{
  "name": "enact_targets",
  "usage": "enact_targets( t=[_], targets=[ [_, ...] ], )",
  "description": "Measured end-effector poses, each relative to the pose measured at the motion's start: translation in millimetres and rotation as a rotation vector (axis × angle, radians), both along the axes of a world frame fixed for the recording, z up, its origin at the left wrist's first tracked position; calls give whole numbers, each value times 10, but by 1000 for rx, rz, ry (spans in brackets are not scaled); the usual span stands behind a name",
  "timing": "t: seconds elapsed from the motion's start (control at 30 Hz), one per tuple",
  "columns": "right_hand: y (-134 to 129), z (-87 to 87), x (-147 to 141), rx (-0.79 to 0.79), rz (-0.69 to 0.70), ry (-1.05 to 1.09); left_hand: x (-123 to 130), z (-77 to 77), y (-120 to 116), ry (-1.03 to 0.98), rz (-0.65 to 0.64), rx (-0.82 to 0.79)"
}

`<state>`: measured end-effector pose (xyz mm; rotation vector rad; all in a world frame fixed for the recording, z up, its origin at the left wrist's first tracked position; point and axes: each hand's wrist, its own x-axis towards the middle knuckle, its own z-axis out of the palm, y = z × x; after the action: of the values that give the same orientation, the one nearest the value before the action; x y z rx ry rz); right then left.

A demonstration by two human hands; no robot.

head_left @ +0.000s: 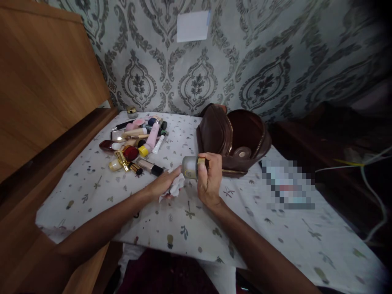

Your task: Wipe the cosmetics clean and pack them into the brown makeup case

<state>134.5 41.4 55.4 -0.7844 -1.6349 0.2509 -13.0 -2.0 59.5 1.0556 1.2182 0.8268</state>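
Observation:
In my right hand (210,175) is a frosted jar (189,167) with a gold lid, gripped by the lid and tipped on its side above the table. My left hand (163,183) is closed on a crumpled white tissue (175,186), close to the jar's base. Left of it lies a pile of cosmetics: a pink tube (152,138) with a yellow cap, a small white tube (158,144), a foundation bottle (148,166) with a black cap, and a dark red round item (130,153). To the right, a brown leather bag (214,132) stands unzipped.
A small gold-lidded jar (132,112) stands near the wall at the back left. A wooden cabinet (52,69) borders the left side. On the right are a blurred-out item (288,185) and a pale cable (375,196). A patterned white cloth (190,228) covers the table.

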Motion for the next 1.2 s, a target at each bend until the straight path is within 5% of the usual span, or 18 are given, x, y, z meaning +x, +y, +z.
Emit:
enact_targets(
  t=[0.3, 0.53, 0.63, 0.77, 1.03, 1.2],
  targets=[
    [-31, -24, -40, -380, 176, 91, -133, -69, -8, 721, 165, 762],
    [77, -82, -120, -862, 195, 575, -127, -106, -60, 1270, -62, 1249],
    [115, -76, -157, -1046, 246, 799, -140, -106, -45, 1299, -107, 1187],
    [113, -6, -152, -1062, 287, 843, -192, -72, -21, 1142, -42, 909],
    [12, 179, -30, -670, 410, 278, -25, -78, -99, 410, 248, 430],
    [-67, 382, 152, -530, 403, 78, -68, -215, -77, 396, 547, 248]
  ],
)
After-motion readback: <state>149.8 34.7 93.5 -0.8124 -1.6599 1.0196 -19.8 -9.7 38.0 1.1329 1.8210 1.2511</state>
